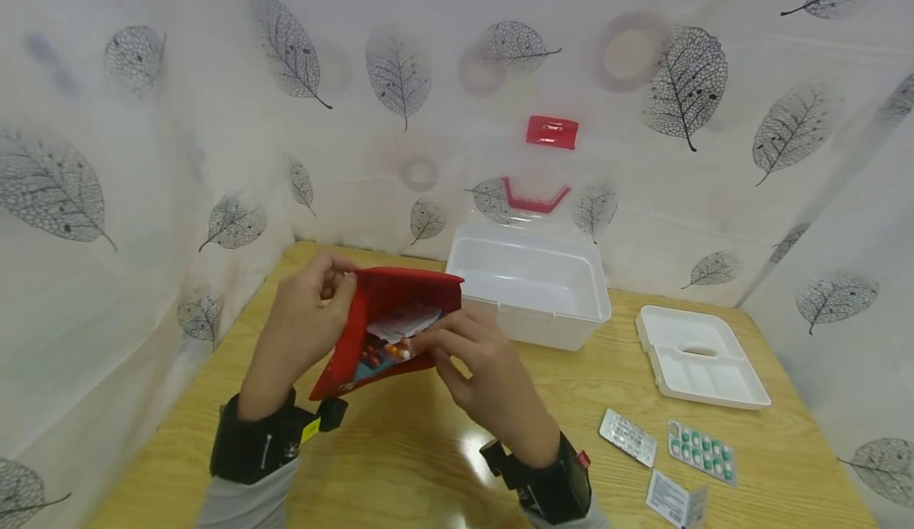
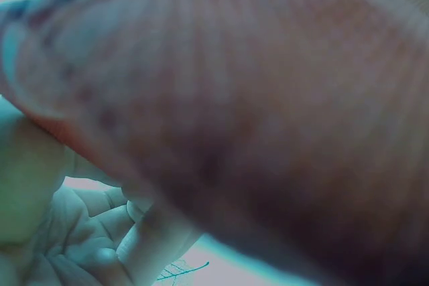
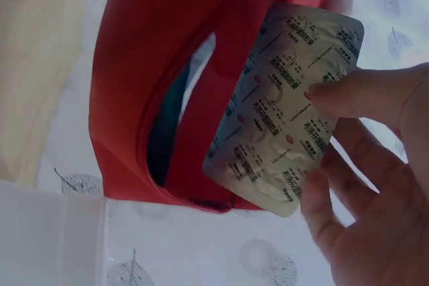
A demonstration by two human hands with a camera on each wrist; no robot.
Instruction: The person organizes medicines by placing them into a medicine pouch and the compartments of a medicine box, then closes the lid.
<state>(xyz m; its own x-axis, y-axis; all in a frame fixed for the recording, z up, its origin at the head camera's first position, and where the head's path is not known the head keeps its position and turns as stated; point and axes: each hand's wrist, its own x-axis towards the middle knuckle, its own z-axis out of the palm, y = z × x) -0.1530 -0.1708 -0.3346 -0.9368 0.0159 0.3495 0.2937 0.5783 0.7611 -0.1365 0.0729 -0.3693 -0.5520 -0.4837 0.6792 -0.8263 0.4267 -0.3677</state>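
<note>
Your left hand (image 1: 303,331) grips the red pouch (image 1: 378,327) by its upper edge at centre frame, holding it open above the desk (image 1: 400,465). Your right hand (image 1: 478,370) pinches a foil blister strip (image 3: 285,108) between thumb and fingertips at the pouch's mouth; the right wrist view shows the strip mostly outside the opening.

The pouch looks already crowded with other strips, so this 1 could catch on them and buckle if you push it in at a slant. Your pinch sits on 1 edge only, so the strip could twist free. If the pouch tips, its contents could slide out.

The desk is pale wood. At centre right sits a white plastic box (image 1: 531,291), to its right a white tray (image 1: 703,358), and at lower right 2 loose blister strips (image 1: 664,442) and a folded leaflet (image 1: 674,500). Leaf-patterned white sheeting (image 1: 178,116) walls the space.
</note>
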